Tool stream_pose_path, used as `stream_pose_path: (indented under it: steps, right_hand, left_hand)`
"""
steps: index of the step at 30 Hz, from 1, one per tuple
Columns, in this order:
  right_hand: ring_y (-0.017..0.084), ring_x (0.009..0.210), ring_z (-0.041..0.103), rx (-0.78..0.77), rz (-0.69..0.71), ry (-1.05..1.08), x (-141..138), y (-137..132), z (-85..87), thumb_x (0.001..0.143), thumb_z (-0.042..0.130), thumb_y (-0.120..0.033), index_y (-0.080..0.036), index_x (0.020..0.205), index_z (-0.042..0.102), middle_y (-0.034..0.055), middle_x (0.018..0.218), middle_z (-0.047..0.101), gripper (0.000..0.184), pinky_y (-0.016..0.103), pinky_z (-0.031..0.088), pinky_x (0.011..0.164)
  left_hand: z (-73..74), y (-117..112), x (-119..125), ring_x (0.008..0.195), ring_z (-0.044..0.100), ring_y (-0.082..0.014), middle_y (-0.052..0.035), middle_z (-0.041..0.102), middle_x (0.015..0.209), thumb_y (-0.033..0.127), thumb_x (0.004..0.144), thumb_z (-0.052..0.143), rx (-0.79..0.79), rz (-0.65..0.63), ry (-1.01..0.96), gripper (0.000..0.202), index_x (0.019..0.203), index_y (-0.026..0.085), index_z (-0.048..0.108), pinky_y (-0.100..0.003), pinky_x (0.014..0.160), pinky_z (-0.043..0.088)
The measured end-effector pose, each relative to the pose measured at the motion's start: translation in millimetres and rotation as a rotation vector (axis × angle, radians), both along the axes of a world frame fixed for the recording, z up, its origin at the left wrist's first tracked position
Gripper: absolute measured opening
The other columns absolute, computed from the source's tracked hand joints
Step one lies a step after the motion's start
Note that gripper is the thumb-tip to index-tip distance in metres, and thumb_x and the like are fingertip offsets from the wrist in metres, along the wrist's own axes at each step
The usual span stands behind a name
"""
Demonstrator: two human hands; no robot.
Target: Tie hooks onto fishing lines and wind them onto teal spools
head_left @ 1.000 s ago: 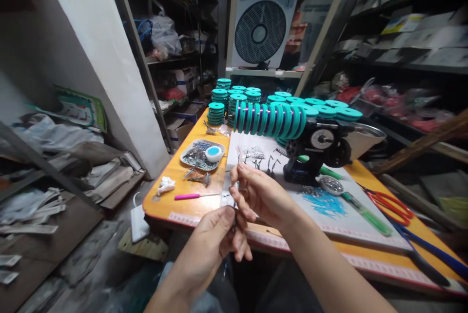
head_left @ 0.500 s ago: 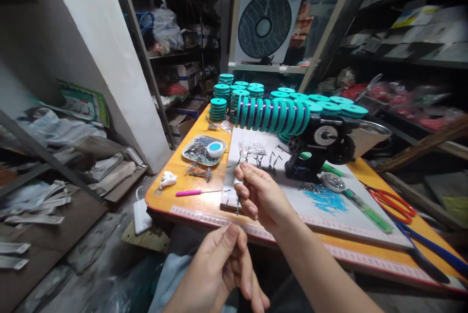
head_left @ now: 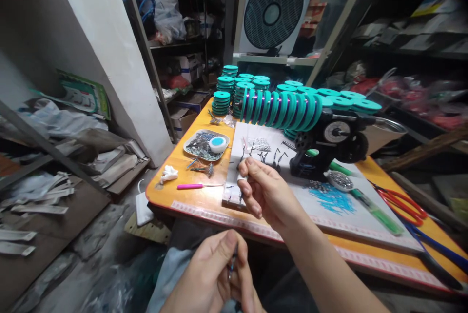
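Note:
My left hand [head_left: 215, 271] is low in front of the table edge, its thumb and fingers pinching a thin dark piece [head_left: 232, 262] with a shiny lower end. Above it to the right, my right hand [head_left: 268, 191] is closed in a pinch at the near edge of the white board [head_left: 270, 135]. Something white is wrapped at its fingers. What its fingertips hold is too fine to make out. Several small dark wire-like pieces [head_left: 281, 157] stand or lie on the board behind that hand. Over the board extends a row of teal spools [head_left: 283, 110] on a black machine [head_left: 310, 157].
A tray [head_left: 188, 149] of small metal parts, a pink-handled tool [head_left: 190, 186] and a crumpled white tissue [head_left: 169, 173] lie at left. Blue strands [head_left: 331, 198], a dish of metal bits [head_left: 340, 181] and red-handled scissors [head_left: 405, 208] are at right. Stacked teal spools [head_left: 221, 103] and a fan [head_left: 272, 13] stand behind.
The thin dark piece now shows between my left fingers, where it was hidden before. My right hand keeps its pinch. The view has shifted slightly.

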State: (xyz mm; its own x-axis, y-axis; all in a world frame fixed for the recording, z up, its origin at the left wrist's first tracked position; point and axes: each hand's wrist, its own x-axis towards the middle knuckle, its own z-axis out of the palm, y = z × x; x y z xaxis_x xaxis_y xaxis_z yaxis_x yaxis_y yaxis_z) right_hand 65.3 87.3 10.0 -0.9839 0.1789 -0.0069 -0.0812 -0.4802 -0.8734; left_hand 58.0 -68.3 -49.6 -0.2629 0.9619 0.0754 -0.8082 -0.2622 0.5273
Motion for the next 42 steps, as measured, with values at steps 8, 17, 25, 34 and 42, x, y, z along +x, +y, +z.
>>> stream_pose_path:
  steps: [8,17,25,34,42]
  right_hand:
    - [0.007,0.068,0.054,0.794,-0.073,0.080,-1.7,23.0,30.7,0.091,0.047,-0.041,-0.015,0.086,0.068,0.0065,0.094,0.059,0.034,0.017,0.043,0.060]
    - [0.005,0.046,0.035,0.662,0.057,-0.001,-0.4,32.8,33.5,0.090,0.049,-0.042,-0.014,0.093,0.068,-0.0023,0.051,0.040,0.034,0.016,0.029,0.043]
    - [0.003,0.027,0.028,-0.155,0.160,-0.146,-5.5,19.3,21.6,0.086,0.051,-0.044,-0.015,0.067,0.041,-0.0033,0.048,0.046,0.035,0.013,0.012,0.028]
    - [0.000,0.030,0.013,-0.166,0.067,-0.139,-8.4,13.6,19.8,0.075,0.064,-0.043,-0.016,0.062,0.032,-0.0093,0.040,0.027,0.043,0.013,0.009,0.032]
    - [0.000,0.032,0.013,-0.147,0.057,-0.140,-9.2,13.7,17.8,0.077,0.063,-0.045,-0.015,0.062,0.034,-0.0092,0.042,0.024,0.044,0.012,0.009,0.032]
  left_hand:
    - [44.5,17.3,-37.8,0.070,0.064,-0.0207,-0.0092,0.061,0.090,0.032,0.096,0.025,-0.242,0.225,0.475,0.038,0.128,0.014,0.036,-0.039,0.078,0.045]
    - [49.6,42.0,-45.1,0.038,0.038,-0.0045,0.0046,0.039,0.054,0.035,0.093,0.038,-0.216,0.124,0.338,0.028,0.083,0.011,0.049,-0.028,0.052,0.048]
    - [42.7,37.4,-24.7,0.034,0.041,-0.0040,0.0046,0.042,0.048,0.033,0.096,0.032,-0.112,0.154,0.159,0.031,0.079,0.011,0.046,-0.024,0.051,0.047]
    - [36.6,27.0,-14.5,0.042,0.057,-0.0127,-0.0006,0.053,0.051,0.038,0.096,0.029,-0.170,0.063,0.121,0.033,0.080,0.013,0.043,-0.025,0.049,0.048]
    - [19.5,24.9,-9.8,0.042,0.058,-0.0150,-0.0024,0.055,0.051,0.041,0.095,0.028,-0.104,0.002,0.048,0.035,0.084,0.012,0.045,-0.029,0.048,0.050]
